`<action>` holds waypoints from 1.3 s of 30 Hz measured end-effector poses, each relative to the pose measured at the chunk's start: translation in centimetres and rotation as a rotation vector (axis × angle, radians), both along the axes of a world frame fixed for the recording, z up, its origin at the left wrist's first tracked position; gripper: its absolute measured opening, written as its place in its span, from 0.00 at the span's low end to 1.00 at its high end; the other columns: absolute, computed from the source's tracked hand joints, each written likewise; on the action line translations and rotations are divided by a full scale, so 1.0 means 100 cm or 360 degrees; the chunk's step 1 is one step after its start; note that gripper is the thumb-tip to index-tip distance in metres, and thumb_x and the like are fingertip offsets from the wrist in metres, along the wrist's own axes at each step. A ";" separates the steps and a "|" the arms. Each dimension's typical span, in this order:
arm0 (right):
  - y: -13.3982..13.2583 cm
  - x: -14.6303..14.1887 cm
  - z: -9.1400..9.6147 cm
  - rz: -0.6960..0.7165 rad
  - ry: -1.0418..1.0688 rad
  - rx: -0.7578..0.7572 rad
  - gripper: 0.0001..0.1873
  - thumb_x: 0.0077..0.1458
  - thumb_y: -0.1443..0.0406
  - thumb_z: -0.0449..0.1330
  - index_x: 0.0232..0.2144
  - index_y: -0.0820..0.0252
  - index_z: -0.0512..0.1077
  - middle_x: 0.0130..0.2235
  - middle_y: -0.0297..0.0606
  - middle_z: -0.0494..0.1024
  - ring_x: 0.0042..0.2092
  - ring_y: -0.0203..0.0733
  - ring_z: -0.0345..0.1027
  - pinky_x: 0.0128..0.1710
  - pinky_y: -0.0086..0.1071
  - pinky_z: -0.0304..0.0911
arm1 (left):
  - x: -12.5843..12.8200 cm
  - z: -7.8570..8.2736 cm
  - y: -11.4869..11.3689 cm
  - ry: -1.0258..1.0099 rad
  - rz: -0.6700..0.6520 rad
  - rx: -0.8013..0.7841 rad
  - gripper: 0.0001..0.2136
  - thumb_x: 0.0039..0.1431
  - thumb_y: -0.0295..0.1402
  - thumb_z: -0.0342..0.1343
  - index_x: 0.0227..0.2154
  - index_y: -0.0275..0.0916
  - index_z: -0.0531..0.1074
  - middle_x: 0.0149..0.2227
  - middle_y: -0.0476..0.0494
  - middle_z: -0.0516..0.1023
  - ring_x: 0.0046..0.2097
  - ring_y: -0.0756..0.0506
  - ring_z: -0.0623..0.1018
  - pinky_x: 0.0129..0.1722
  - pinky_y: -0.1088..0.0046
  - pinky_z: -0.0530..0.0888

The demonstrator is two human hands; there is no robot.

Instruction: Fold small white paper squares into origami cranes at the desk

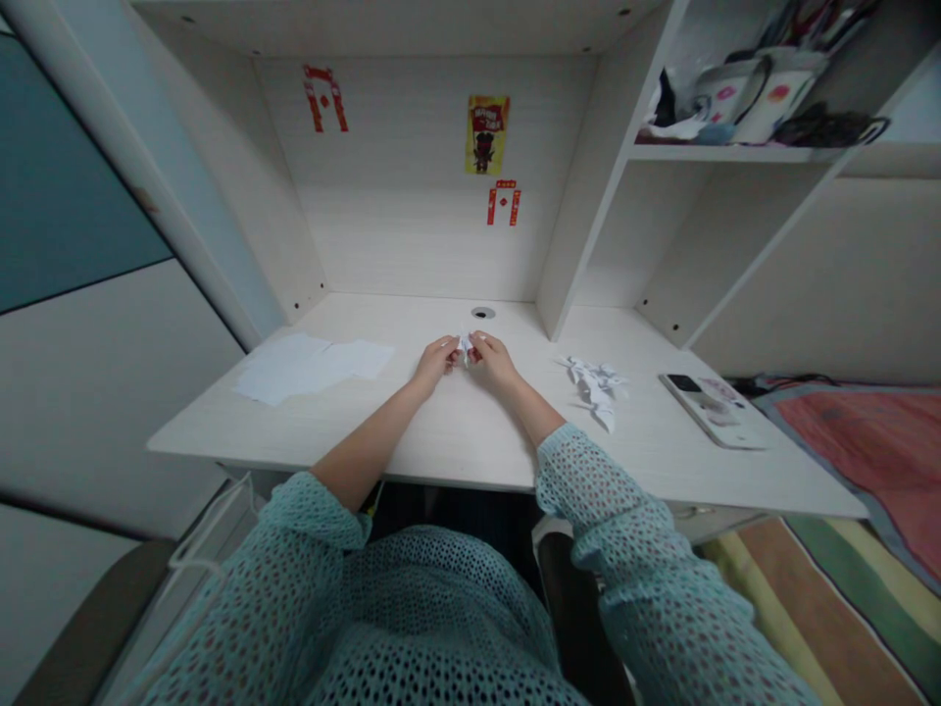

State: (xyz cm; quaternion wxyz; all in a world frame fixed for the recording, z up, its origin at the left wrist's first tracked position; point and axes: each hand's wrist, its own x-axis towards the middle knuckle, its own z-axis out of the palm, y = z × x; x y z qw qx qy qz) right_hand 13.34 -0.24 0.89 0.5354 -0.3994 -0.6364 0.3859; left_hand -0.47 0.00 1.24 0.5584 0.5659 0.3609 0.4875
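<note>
- A pale teal sweater [433, 613] in open knit, its front dotted with small holes that look dark
- A loose left sleeve [290, 554], ending in a thick, bunched cuff
- A right sleeve [624, 539] in the same knit, gathered in soft folds
- Bare forearms [378, 422]
- A bare left hand [438, 359] and right hand [491, 355]

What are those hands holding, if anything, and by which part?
A small piece of white paper, pinched at its opposite sides between the left hand and right hand.

A phone [712, 412] lies flat; above, a shelf [724, 154] bears mugs [777, 96], one perhaps holding pens [817, 27]
</note>
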 end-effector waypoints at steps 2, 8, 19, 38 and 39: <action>0.001 -0.001 0.002 0.0097 0.0173 -0.0055 0.22 0.49 0.46 0.52 0.20 0.57 0.61 0.19 0.30 0.62 0.23 0.34 0.55 0.27 0.28 0.54 | -0.001 0.003 -0.002 -0.0105 -0.0060 -0.0051 0.12 0.50 0.41 0.54 0.24 0.37 0.65 0.20 0.51 0.63 0.21 0.55 0.64 0.19 0.80 0.57; -0.005 -0.002 0.008 0.0249 0.0444 -0.0169 0.23 0.44 0.45 0.57 0.21 0.58 0.62 0.19 0.29 0.64 0.23 0.33 0.57 0.26 0.27 0.55 | -0.003 0.008 -0.006 -0.0335 -0.0150 -0.0179 0.10 0.52 0.38 0.55 0.27 0.37 0.64 0.24 0.51 0.65 0.23 0.56 0.65 0.22 0.81 0.60; -0.014 -0.002 0.015 0.0218 0.0454 -0.0258 0.24 0.43 0.43 0.56 0.22 0.57 0.60 0.20 0.29 0.63 0.23 0.33 0.58 0.28 0.28 0.59 | -0.003 0.010 -0.006 -0.0414 -0.0174 -0.0198 0.10 0.55 0.39 0.51 0.26 0.38 0.61 0.24 0.51 0.64 0.23 0.55 0.65 0.24 0.79 0.61; -0.007 0.004 0.005 -0.0162 -0.0151 0.0102 0.24 0.51 0.45 0.50 0.19 0.57 0.62 0.19 0.30 0.63 0.23 0.34 0.57 0.27 0.28 0.55 | -0.003 0.003 -0.004 0.0249 -0.0001 0.0199 0.13 0.51 0.42 0.51 0.22 0.37 0.66 0.21 0.49 0.66 0.24 0.52 0.67 0.21 0.78 0.59; -0.009 0.003 0.005 -0.0207 -0.0227 0.0143 0.24 0.52 0.45 0.49 0.19 0.57 0.62 0.19 0.30 0.63 0.24 0.33 0.57 0.28 0.28 0.55 | -0.003 0.003 -0.004 0.0276 0.0030 0.0201 0.14 0.51 0.43 0.50 0.21 0.37 0.67 0.21 0.49 0.66 0.24 0.52 0.67 0.21 0.77 0.59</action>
